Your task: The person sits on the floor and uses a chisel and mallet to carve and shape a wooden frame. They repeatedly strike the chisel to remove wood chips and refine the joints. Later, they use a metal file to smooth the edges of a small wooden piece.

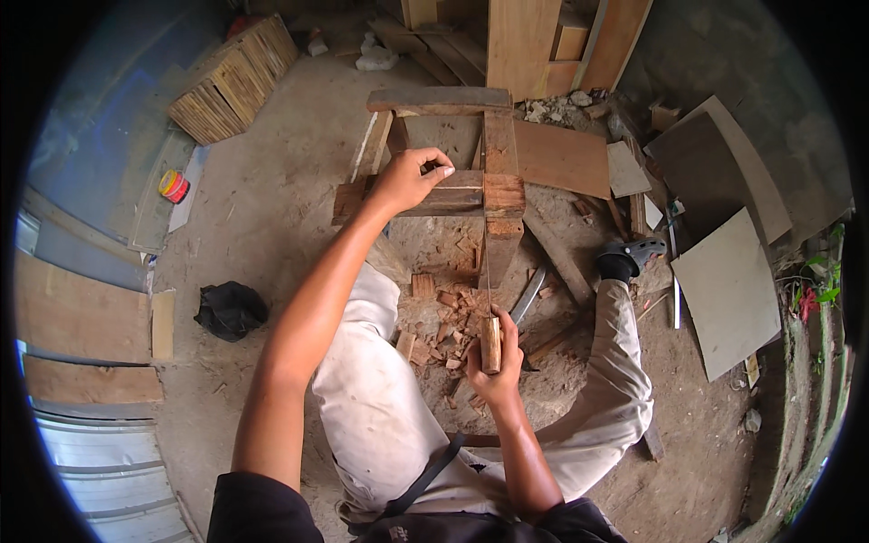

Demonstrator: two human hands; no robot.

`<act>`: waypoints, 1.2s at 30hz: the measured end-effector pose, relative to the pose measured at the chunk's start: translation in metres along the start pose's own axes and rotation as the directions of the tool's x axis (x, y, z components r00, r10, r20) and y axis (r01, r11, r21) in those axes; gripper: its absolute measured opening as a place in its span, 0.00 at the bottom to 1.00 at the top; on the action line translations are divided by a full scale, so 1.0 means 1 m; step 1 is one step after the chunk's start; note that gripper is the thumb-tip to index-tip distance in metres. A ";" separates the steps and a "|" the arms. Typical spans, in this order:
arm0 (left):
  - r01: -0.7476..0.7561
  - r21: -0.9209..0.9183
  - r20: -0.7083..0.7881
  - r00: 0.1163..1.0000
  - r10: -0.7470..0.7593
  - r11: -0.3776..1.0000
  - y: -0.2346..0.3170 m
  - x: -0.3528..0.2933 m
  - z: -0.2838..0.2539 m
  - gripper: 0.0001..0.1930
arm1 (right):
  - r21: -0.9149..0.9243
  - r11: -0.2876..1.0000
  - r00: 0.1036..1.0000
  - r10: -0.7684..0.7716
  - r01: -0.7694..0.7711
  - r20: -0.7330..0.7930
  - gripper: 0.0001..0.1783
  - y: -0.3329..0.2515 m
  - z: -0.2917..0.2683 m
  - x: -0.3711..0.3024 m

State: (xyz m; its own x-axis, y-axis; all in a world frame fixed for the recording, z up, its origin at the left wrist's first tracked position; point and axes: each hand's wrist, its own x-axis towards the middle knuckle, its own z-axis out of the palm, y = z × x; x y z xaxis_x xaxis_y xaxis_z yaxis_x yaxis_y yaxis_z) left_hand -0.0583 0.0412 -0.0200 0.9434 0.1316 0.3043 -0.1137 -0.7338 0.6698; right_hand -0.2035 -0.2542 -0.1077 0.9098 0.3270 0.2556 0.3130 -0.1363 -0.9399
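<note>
My right hand [498,362] is wrapped round the wooden handle of a saw [491,344]. Its thin blade, seen edge-on, runs up against the end of a timber beam [503,195]. My left hand [412,178] is curled over the crosspiece [457,201] that meets this beam, thumb and forefinger close together. Whether anything is pinched there is too small to tell. Behind, a thick plank [439,100] lies across the frame's far end. Reddish wood chips [445,330] are scattered on the ground below the saw, between my legs. Beside them lies a curved metal blade [529,294].
Thin boards [729,294] and a brown panel [561,158] lie at the right. A stack of wooden slats [235,81] stands far left. Nearer are a red-and-yellow tub [174,186] and a black bag-like bundle [231,310]. A loose timber [557,253] slants near my right foot.
</note>
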 end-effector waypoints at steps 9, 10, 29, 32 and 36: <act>0.024 0.056 -0.078 0.997 -0.020 0.998 0.007 -0.004 0.008 0.11 | -0.026 0.994 0.993 -0.106 0.105 -0.050 0.35 0.001 0.002 0.002; 0.008 0.050 -0.084 0.996 -0.003 0.999 0.007 -0.003 0.009 0.10 | -0.024 0.994 0.993 -0.106 0.105 -0.048 0.35 0.001 0.002 0.002; 0.099 -0.175 -0.294 0.944 -0.148 0.980 -0.013 0.003 -0.027 0.17 | -0.014 0.996 0.995 -0.092 0.091 -0.037 0.34 -0.002 0.002 0.002; 0.157 -0.047 -0.326 0.931 -0.164 0.987 -0.029 -0.023 -0.056 0.15 | 0.006 0.993 0.993 -0.113 0.114 -0.045 0.35 0.000 0.002 0.003; 0.258 0.049 -0.153 0.957 -0.248 0.965 -0.046 -0.051 -0.075 0.14 | 0.028 0.993 0.992 -0.113 0.114 -0.048 0.36 0.003 0.004 0.002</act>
State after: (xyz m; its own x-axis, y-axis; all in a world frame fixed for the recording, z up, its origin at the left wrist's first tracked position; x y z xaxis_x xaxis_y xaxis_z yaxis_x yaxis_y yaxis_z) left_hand -0.1242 0.1183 -0.0154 0.8830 0.4096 0.2291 0.1484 -0.7068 0.6917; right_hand -0.2014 -0.2503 -0.1107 0.8807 0.2948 0.3707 0.4073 -0.0717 -0.9105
